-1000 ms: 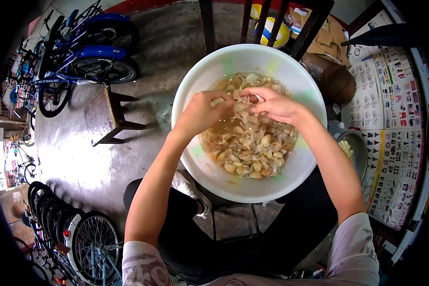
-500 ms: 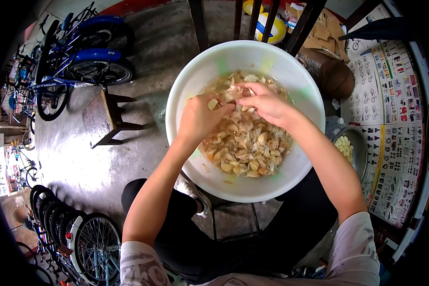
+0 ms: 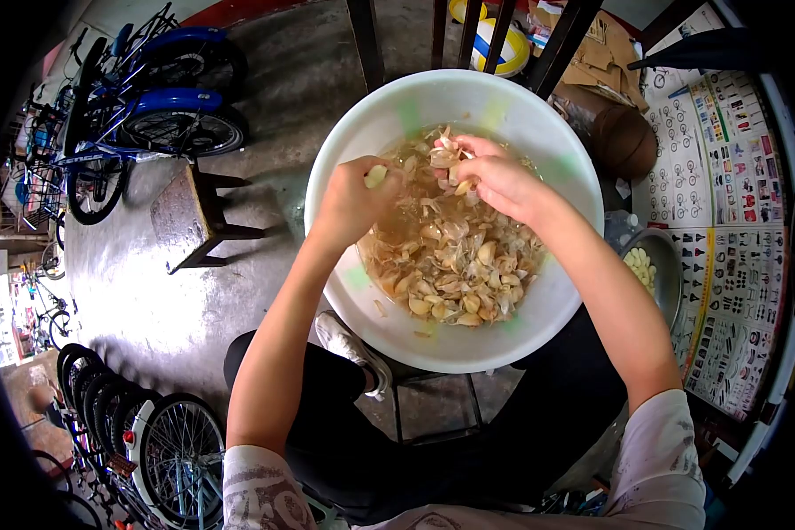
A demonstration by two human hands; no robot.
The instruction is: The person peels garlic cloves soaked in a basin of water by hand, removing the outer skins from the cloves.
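Observation:
A wide white basin (image 3: 340, 305) holds water with a mass of unpeeled garlic cloves and loose skins (image 3: 455, 274). Over its left side, my left hand (image 3: 355, 196) is closed on a pale peeled garlic clove (image 3: 376, 177), its fingers slightly blurred. Across from it, above the water, my right hand (image 3: 501, 181) pinches papery garlic skins (image 3: 446, 157). Whether a clove sits within those skins I cannot tell. A gap separates the two hands.
To the right stands a metal bowl (image 3: 670, 269) with peeled garlic cloves (image 3: 640, 267). A small wooden stool (image 3: 205, 216) is on the left, with bicycles (image 3: 163, 119) beyond it. Dark chair slats (image 3: 365, 44) rise behind the basin; a printed poster sheet (image 3: 724, 238) lies far right.
My hands have come apart. The left has drawn back to the left with the peeled clove, and the right still has skins in its fingers.

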